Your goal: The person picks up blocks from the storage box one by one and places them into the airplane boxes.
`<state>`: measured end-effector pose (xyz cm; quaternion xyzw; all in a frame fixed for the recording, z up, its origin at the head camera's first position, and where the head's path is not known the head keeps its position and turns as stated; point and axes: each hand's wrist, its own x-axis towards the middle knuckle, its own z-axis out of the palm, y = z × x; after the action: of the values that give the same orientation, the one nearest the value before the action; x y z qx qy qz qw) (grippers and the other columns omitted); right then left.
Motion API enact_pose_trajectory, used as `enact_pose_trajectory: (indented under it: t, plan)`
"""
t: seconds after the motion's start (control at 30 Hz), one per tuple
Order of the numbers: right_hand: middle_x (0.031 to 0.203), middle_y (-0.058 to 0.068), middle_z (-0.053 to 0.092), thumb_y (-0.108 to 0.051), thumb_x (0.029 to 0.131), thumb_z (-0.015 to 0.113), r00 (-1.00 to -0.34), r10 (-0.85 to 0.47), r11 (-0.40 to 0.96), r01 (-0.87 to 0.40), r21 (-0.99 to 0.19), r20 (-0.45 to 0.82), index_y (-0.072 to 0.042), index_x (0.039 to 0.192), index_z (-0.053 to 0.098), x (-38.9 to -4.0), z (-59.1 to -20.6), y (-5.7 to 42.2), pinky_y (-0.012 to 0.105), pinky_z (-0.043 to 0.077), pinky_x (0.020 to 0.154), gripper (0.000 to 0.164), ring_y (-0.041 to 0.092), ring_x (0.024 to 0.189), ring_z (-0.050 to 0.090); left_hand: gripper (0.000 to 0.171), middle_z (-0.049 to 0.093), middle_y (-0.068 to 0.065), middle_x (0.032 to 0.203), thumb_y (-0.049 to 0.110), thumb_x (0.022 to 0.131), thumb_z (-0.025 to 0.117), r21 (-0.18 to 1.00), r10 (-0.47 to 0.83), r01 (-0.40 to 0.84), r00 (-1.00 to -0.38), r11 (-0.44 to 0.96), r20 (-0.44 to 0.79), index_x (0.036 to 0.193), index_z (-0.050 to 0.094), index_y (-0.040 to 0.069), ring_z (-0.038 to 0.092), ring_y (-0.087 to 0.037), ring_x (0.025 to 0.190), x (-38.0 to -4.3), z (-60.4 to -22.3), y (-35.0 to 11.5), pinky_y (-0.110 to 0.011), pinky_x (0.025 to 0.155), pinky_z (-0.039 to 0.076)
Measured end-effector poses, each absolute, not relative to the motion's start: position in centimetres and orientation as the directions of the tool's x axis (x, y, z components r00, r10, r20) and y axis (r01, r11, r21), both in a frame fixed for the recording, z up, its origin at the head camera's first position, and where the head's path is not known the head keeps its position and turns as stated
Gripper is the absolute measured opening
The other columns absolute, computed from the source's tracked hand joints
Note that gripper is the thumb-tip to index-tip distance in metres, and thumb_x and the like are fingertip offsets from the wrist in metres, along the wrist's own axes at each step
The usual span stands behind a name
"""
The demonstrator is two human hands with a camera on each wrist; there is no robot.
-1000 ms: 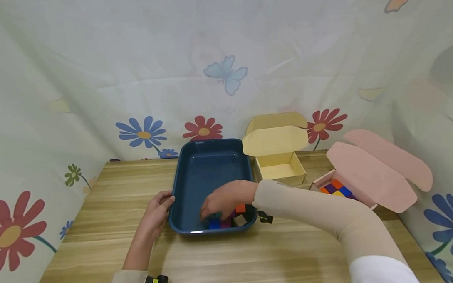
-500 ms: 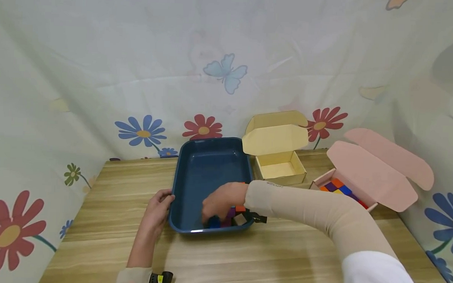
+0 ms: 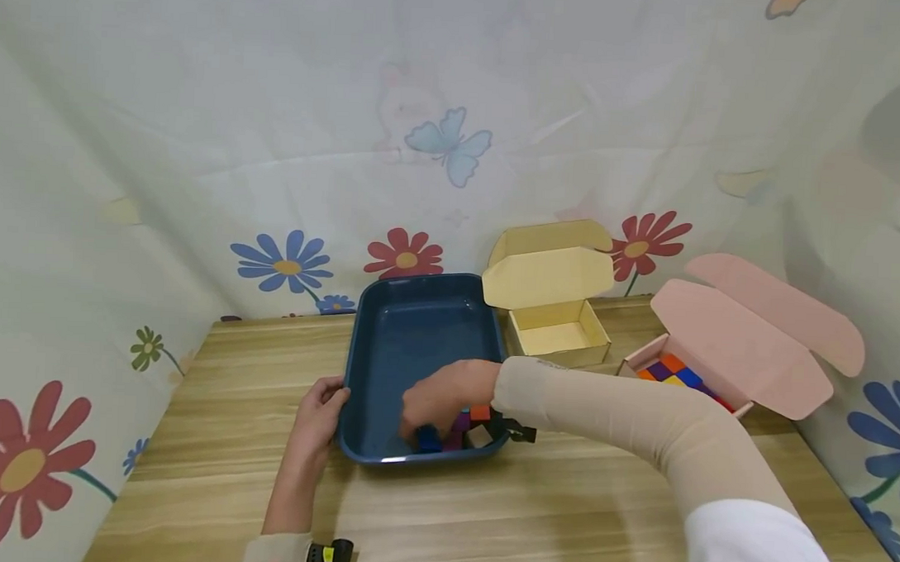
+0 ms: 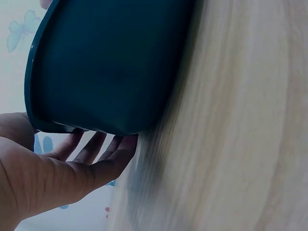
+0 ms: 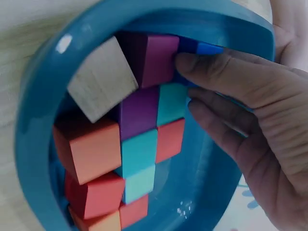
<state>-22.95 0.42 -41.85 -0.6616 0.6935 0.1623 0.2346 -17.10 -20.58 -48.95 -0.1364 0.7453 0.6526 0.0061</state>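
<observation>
A dark blue tray (image 3: 411,329) lies on the wooden table. My left hand (image 3: 314,417) holds its left side, thumb at the rim and fingers against the outer wall (image 4: 106,77). Inside the near end of the tray, my right hand (image 3: 446,392) pinches a blue block (image 5: 209,48) between thumb and fingertips; the thumb hides part of it. Beside that block sit a magenta block (image 5: 161,60), a purple block (image 5: 139,110), a plain wood block (image 5: 103,79), several teal blocks (image 5: 139,151), and orange (image 5: 96,149) and red blocks (image 5: 98,195).
Behind the tray on the right stands an open yellow box (image 3: 555,338) with its lid raised. Farther right, an open pink box (image 3: 741,349) holds several coloured blocks (image 3: 670,367). A flower-printed curtain (image 3: 313,144) closes off the back and sides.
My right hand's fingers have lowered and closed on the blue block, which has tilted slightly within the tray. My left hand keeps its hold on the tray's side.
</observation>
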Motion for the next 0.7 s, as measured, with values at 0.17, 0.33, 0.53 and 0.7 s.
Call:
enact_pose_trajectory:
  t: [0.17, 0.33, 0.53, 0.7]
  plan:
    - [0.128, -0.007, 0.065, -0.017, 0.091, 0.078, -0.056, -0.884, 0.135, -0.981, -0.14, -0.465, -0.024, 0.128, 0.069, -24.0, -40.5, 1.3, 0.022, 0.053, 0.092, 0.038, 0.01, 0.108, 0.06, 0.036, 0.057, -0.018, 0.123, 0.009, 0.105, 0.05, 0.974, -0.184, -0.205, -0.965, 0.1, -0.185, 0.136, 0.048, -0.009, 0.054, -0.01, 0.094, -17.0, -48.9, -20.7, -0.02, 0.075, 0.049]
    - [0.131, -0.002, 0.065, -0.017, 0.091, 0.079, -0.106, -0.908, 0.169, -0.978, -0.122, -0.405, -0.019, 0.13, 0.069, -25.4, -38.3, 3.1, 0.024, 0.054, 0.092, 0.04, 0.014, 0.113, 0.059, 0.034, 0.055, -0.02, 0.126, 0.006, 0.105, 0.049, 0.975, -0.177, -0.205, -0.966, 0.081, -0.188, 0.136, 0.047, -0.009, 0.054, -0.013, 0.098, -17.1, -49.0, -20.8, -0.02, 0.077, 0.049]
    - [0.128, 0.004, 0.066, -0.018, 0.095, 0.074, -0.224, -0.901, 0.26, -0.964, -0.05, -0.372, -0.017, 0.133, 0.066, -27.4, -36.0, 6.6, 0.028, 0.056, 0.091, 0.039, 0.021, 0.112, 0.062, 0.036, 0.053, -0.025, 0.132, 0.007, 0.106, 0.05, 0.977, -0.157, -0.198, -0.97, 0.079, -0.184, 0.137, 0.045, -0.01, 0.053, -0.018, 0.104, -17.0, -48.9, -20.8, -0.022, 0.08, 0.049]
    - [0.125, 0.005, 0.069, -0.014, 0.094, 0.074, -0.273, -0.91, 0.29, -0.957, -0.009, -0.312, -0.015, 0.131, 0.067, -29.0, -35.4, 10.2, 0.033, 0.056, 0.092, 0.037, 0.023, 0.111, 0.065, 0.036, 0.053, -0.024, 0.132, 0.008, 0.105, 0.051, 0.976, -0.153, -0.203, -0.97, 0.079, -0.189, 0.137, 0.045, -0.009, 0.054, -0.017, 0.102, -17.0, -48.9, -20.9, -0.022, 0.078, 0.051]
